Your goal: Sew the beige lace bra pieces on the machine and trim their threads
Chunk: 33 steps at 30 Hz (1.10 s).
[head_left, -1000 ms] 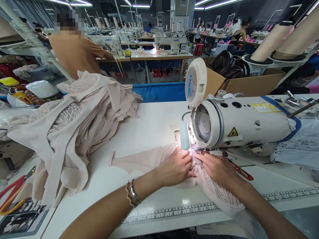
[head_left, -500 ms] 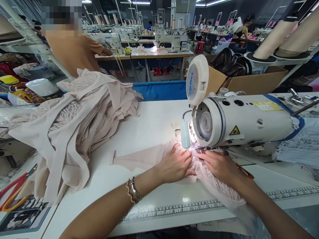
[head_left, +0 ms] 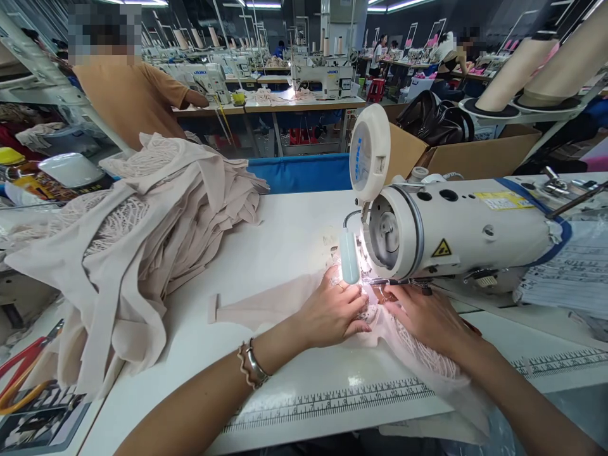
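Note:
Pale pink fabric with lace trim [head_left: 273, 301] lies under the head of a white sewing machine [head_left: 456, 221]. My left hand [head_left: 335, 310] rests on it left of the lit needle area, fingers laid over the lace and thumb apart. At the right of that spot, my right hand [head_left: 422, 313] has its thumb and forefinger closed on the lacy part [head_left: 427, 351], which trails toward the table's front edge. The machine's round end cover [head_left: 369, 152] stands open. A pale blue guard [head_left: 349, 256] hangs before the needle, whose tip I cannot make out.
A heap of matching pink pieces [head_left: 190, 209] covers the table's left side. Red-handled scissors [head_left: 28, 358] lie at far left. A printed ruler [head_left: 351, 402] runs along the front edge. Thread cones [head_left: 515, 73] stand behind right. A co-worker [head_left: 126, 88] sits beyond the heap.
The view has shifted slightly left and the part inside the machine's open end has turned. My right thumb and fingers have shifted a little on the fabric; my left hand stays nearly in place.

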Tool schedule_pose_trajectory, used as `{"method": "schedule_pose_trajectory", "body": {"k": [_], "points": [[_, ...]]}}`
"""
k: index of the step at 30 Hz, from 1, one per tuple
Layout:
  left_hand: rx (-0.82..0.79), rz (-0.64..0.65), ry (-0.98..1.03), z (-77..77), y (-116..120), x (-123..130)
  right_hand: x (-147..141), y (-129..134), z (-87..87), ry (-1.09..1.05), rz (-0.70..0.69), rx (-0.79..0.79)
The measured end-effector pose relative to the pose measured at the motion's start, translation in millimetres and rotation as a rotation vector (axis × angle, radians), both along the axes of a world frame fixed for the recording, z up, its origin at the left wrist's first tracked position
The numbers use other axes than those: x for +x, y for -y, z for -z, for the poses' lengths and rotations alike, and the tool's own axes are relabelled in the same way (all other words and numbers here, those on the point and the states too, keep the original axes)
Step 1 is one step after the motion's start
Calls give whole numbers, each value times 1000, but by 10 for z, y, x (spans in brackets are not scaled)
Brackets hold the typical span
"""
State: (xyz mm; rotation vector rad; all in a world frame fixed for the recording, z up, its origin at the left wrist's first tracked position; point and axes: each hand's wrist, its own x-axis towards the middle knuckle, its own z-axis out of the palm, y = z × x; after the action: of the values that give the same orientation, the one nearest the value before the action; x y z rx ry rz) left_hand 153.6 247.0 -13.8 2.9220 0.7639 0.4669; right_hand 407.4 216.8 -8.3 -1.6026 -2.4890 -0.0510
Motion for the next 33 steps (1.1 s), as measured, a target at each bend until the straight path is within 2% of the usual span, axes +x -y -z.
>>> {"method": "schedule_pose_trajectory", "body": {"k": [3,5,10,12,25,30,33], "points": [[34,-3,-19,12,23,19,53,88,-51,28,-12,-134],[50,15,-12,25,34,27,80,113,-58,8,-36,-170],[49,14,1,26,32,26,71,78,-31,34,-173,-128],[57,8,-8,17,25,22,51,54,-25,56,-188,-106],[36,-26,3,34,-53,-11,-4,-93,10,-63,-124,-120],[48,18,-11,27,-18,17,121,-52,77,-18,-7,-104],[37,19,-6,14,-10,18,225,-9,99,-12,-76,-72]]}}
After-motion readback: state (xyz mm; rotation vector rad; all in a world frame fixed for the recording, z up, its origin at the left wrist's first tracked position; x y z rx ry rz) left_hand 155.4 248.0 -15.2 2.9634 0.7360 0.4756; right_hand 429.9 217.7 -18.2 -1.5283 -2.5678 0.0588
